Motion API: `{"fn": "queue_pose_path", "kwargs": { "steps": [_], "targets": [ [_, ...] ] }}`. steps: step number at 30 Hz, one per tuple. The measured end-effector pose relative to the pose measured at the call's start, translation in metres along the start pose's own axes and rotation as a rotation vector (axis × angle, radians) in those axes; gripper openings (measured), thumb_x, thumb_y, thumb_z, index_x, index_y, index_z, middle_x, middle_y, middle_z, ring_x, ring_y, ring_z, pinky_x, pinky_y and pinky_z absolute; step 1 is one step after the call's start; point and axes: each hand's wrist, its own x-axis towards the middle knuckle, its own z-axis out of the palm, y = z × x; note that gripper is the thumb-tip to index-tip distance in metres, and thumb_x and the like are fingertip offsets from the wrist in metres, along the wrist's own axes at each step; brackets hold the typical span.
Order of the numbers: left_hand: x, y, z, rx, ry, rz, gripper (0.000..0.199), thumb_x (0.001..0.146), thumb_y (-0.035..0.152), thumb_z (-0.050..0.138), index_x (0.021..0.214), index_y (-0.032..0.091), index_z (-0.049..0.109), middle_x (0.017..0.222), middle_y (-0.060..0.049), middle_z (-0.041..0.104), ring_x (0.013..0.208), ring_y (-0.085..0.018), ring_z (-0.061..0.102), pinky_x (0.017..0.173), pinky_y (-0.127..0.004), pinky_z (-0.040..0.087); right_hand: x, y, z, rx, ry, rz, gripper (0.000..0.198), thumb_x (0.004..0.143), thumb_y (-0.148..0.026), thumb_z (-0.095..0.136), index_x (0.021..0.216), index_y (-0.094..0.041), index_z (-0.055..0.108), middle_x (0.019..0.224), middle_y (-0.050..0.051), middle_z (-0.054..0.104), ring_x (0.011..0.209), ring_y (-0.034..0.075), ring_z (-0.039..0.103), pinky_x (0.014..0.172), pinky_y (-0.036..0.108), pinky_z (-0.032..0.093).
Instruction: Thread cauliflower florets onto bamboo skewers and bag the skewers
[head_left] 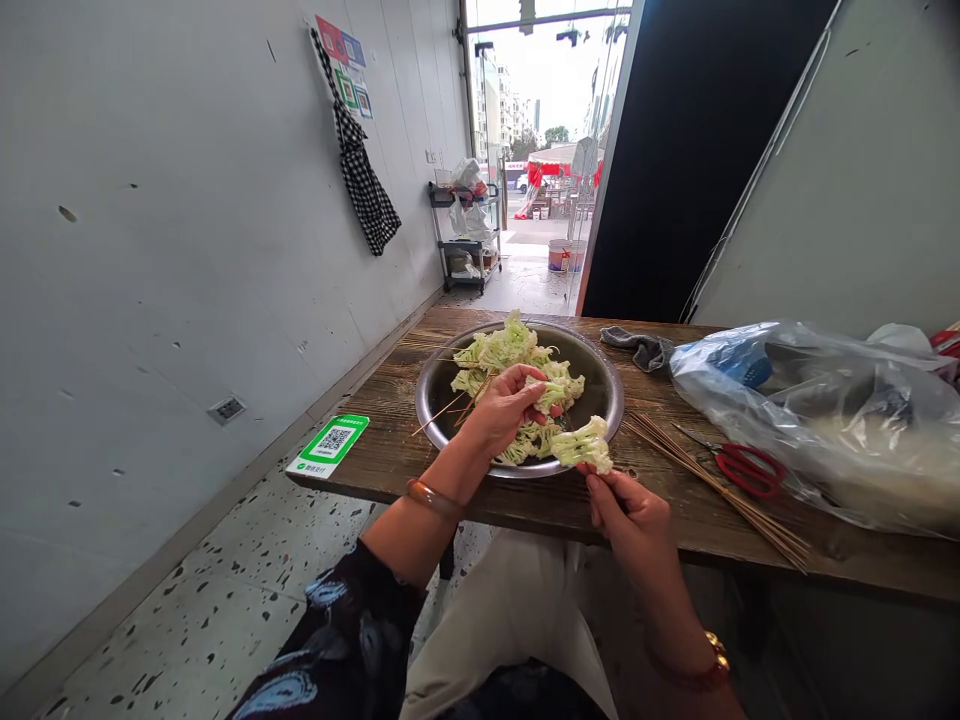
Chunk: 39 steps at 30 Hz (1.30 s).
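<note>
A wide metal bowl (616,400) stands at the table's near edge, heaped with pale green-white cauliflower florets (499,350). Over the bowl, my left hand (501,405) is closed around a small cauliflower floret (553,392). My right hand (634,515), just off the bowl's near right rim, pinches a larger cauliflower piece (585,446) between thumb and fingers. Whether a skewer runs through that piece I cannot make out. Several thin wooden skewers (439,413) poke out of the bowl's left side, partly hidden by my left wrist.
Right of the bowl lie a bundle of bare skewers (739,505), red-handled scissors (750,470), a dark grey cloth (641,347) and a large clear plastic bag (832,420). A green QR-code card (328,446) sits at the wooden table's (382,455) left corner.
</note>
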Motion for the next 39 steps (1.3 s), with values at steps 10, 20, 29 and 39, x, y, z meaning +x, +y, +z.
{"fn": "queue_pose_path", "kwargs": {
  "steps": [10, 20, 29, 39],
  "targets": [
    [-0.002, 0.001, 0.001, 0.044, -0.024, 0.003, 0.038, 0.067, 0.035, 0.079, 0.088, 0.015, 0.054, 0.073, 0.003, 0.056, 0.063, -0.013, 0.067, 0.044, -0.016, 0.044, 0.001, -0.004, 0.0, -0.042, 0.009, -0.02, 0.038, 0.086, -0.047, 0.057, 0.086, -0.013, 0.073, 0.051, -0.004, 0.044, 0.05, 0.01, 0.039, 0.049, 0.023, 0.032],
    [-0.003, 0.0, 0.003, 0.131, -0.037, 0.055, 0.035, 0.071, 0.036, 0.076, 0.089, 0.015, 0.055, 0.074, 0.004, 0.054, 0.062, -0.011, 0.066, 0.045, -0.016, 0.042, -0.001, -0.006, -0.01, -0.077, 0.017, -0.028, 0.036, 0.086, -0.046, 0.058, 0.079, -0.014, 0.072, 0.052, -0.005, 0.043, 0.05, 0.01, 0.039, 0.05, 0.023, 0.031],
    [-0.004, 0.003, 0.005, 0.081, -0.021, 0.034, 0.037, 0.068, 0.036, 0.078, 0.088, 0.015, 0.054, 0.073, 0.003, 0.055, 0.062, -0.012, 0.066, 0.044, -0.016, 0.042, -0.002, -0.007, -0.006, -0.108, 0.029, -0.058, 0.036, 0.086, -0.045, 0.058, 0.078, -0.014, 0.073, 0.052, -0.004, 0.045, 0.05, 0.01, 0.041, 0.049, 0.023, 0.033],
    [-0.004, 0.001, 0.005, 0.105, -0.028, 0.053, 0.036, 0.07, 0.036, 0.077, 0.088, 0.016, 0.053, 0.074, 0.003, 0.055, 0.063, -0.011, 0.065, 0.047, -0.017, 0.044, -0.003, -0.011, 0.006, -0.113, 0.103, -0.065, 0.037, 0.086, -0.047, 0.056, 0.072, -0.015, 0.07, 0.051, -0.004, 0.044, 0.05, 0.011, 0.042, 0.049, 0.023, 0.033]
  ]
}}
